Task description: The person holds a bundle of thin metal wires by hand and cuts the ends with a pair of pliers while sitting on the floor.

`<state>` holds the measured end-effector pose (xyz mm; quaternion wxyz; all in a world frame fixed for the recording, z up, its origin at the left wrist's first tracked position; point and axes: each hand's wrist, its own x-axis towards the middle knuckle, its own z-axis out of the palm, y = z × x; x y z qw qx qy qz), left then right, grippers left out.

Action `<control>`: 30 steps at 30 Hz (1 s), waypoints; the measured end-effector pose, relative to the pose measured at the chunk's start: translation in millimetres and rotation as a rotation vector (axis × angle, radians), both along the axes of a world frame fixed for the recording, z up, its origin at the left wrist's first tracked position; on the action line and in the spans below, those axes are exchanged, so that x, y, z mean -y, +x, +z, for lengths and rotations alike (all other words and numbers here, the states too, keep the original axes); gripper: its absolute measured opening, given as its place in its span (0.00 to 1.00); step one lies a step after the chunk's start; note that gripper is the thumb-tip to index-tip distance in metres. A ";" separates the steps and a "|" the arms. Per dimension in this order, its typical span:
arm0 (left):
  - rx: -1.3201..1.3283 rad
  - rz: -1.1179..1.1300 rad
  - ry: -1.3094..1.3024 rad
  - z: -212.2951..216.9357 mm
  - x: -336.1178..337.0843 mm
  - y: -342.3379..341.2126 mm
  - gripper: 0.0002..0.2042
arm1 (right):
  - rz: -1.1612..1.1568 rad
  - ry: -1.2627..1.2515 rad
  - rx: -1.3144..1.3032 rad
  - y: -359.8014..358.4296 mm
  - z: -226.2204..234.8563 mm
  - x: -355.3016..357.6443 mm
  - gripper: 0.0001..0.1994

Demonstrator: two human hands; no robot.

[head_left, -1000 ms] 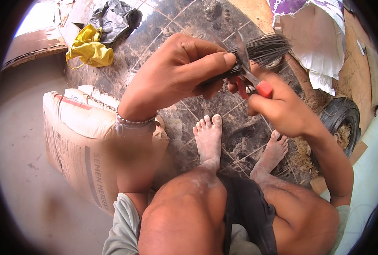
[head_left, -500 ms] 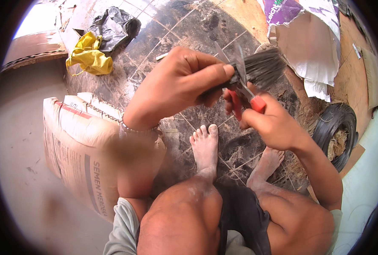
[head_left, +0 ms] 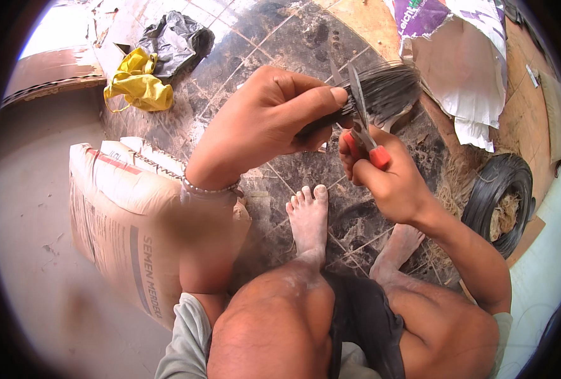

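Note:
A bundle of thin black strands [head_left: 391, 91] is pinched between the thumb and fingers of my left hand [head_left: 280, 117], its loose ends fanning out to the right. My right hand [head_left: 391, 180] grips red-handled scissors [head_left: 360, 110]. Their blades stand apart and point up and away, crossing the bundle just beside my left fingertips. Whether the blades touch the strands I cannot tell. My left palm hides the other end of the bundle.
Left of me stand filled paper cement bags [head_left: 119, 215]. Beyond lie a yellow plastic bag [head_left: 138, 82] and a grey one [head_left: 176, 44]. A torn white-and-purple sack [head_left: 460, 76] is at far right, above a black strand coil [head_left: 482, 189]. My bare feet [head_left: 310, 221] rest on dirty tiles [head_left: 274, 189].
The strands fan out wider and a little higher than before. My right hand and the scissors have shifted slightly. The whole view has moved a little.

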<state>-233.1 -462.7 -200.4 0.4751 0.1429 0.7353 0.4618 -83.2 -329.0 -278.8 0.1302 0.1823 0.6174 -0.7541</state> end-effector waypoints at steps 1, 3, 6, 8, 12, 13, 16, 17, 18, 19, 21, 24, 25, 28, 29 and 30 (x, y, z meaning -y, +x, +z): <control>0.031 0.050 -0.015 3.0 -1.2 1.2 0.18 | -0.001 -0.107 0.031 0.1 2.3 -1.2 0.12; 0.028 -0.047 0.007 1.6 5.3 -3.4 0.17 | 0.022 -0.109 -0.001 -4.5 13.2 -7.2 0.12; 0.073 -0.145 0.056 -3.0 13.4 -5.0 0.15 | 0.149 -0.010 0.018 -11.9 30.2 -23.4 0.12; 0.115 -0.150 0.088 -5.1 13.5 -3.4 0.15 | 0.250 0.098 0.063 -10.8 30.2 -26.2 0.12; 0.122 -0.093 0.039 2.1 8.5 1.4 0.16 | 0.185 0.110 -0.002 -5.4 17.4 -10.6 0.12; 0.122 -0.049 0.011 4.6 7.1 3.0 0.16 | 0.082 0.109 -0.075 -4.7 16.1 -7.7 0.12; 0.060 -0.023 -0.009 0.8 8.4 2.7 0.16 | 0.075 0.160 -0.071 -4.2 12.6 -1.2 0.13; 0.056 -0.024 -0.007 1.7 9.1 1.3 0.16 | 0.075 0.162 -0.075 -4.4 15.2 -3.7 0.13; 0.068 -0.063 0.012 3.2 10.8 -0.2 0.15 | 0.171 0.154 0.000 -3.6 20.0 -7.9 0.14; 0.078 -0.103 0.029 4.7 12.0 -1.2 0.15 | 0.267 0.145 0.073 -3.4 23.1 -10.5 0.15; 0.055 -0.113 0.043 -1.4 10.5 -0.1 0.15 | 0.159 0.035 0.056 -2.7 17.2 -9.2 0.15; 0.049 -0.148 0.061 -1.3 11.7 0.1 0.16 | 0.038 -0.093 0.025 -4.5 27.0 -10.2 0.16; 0.066 -0.172 0.062 -0.6 12.2 -0.6 0.16 | 0.179 -0.007 0.055 -7.3 29.3 -18.9 0.15; 0.102 -0.179 -0.009 7.6 8.1 -0.5 0.17 | 0.325 0.091 0.088 -11.2 34.4 -25.2 0.14; 0.108 -0.178 -0.012 7.9 7.7 0.6 0.17 | 0.334 0.095 0.103 -11.0 32.1 -23.1 0.14; 0.128 -0.115 -0.023 7.6 6.9 1.6 0.16 | 0.302 0.121 0.090 -9.2 26.9 -21.8 0.14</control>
